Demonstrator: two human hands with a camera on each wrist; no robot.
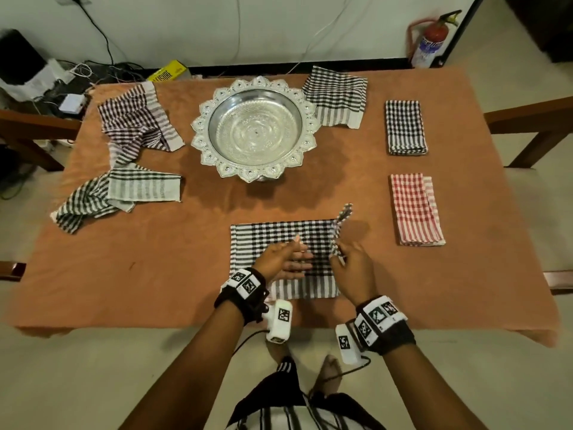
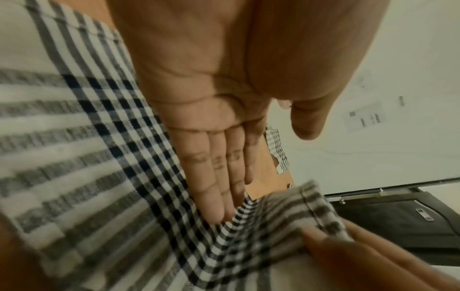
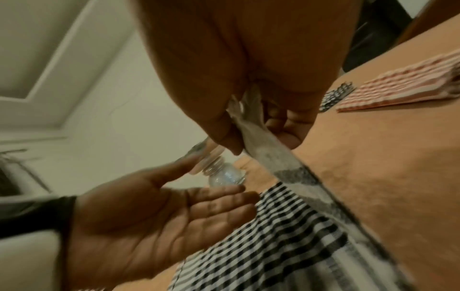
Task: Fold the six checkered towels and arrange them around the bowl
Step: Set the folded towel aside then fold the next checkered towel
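A black-and-white checkered towel (image 1: 279, 240) lies spread near the table's front edge. My left hand (image 1: 290, 259) stands edge-down on its middle with straight fingers (image 2: 216, 187). My right hand (image 1: 342, 259) pinches the towel's right edge (image 3: 259, 137) and holds it lifted off the table. The silver bowl (image 1: 254, 128) stands at the centre back. To the right lie a folded black checkered towel (image 1: 404, 127) and a folded red one (image 1: 415, 209). A loosely folded towel (image 1: 336, 96) touches the bowl's right rim. Two crumpled towels (image 1: 136, 122) (image 1: 114, 193) lie at the left.
An orange cloth covers the table (image 1: 310, 187). Wooden chairs (image 1: 533, 119) flank both sides. A red fire extinguisher (image 1: 434, 38) stands by the back wall, and cables with boxes (image 1: 71, 85) lie on the floor at back left.
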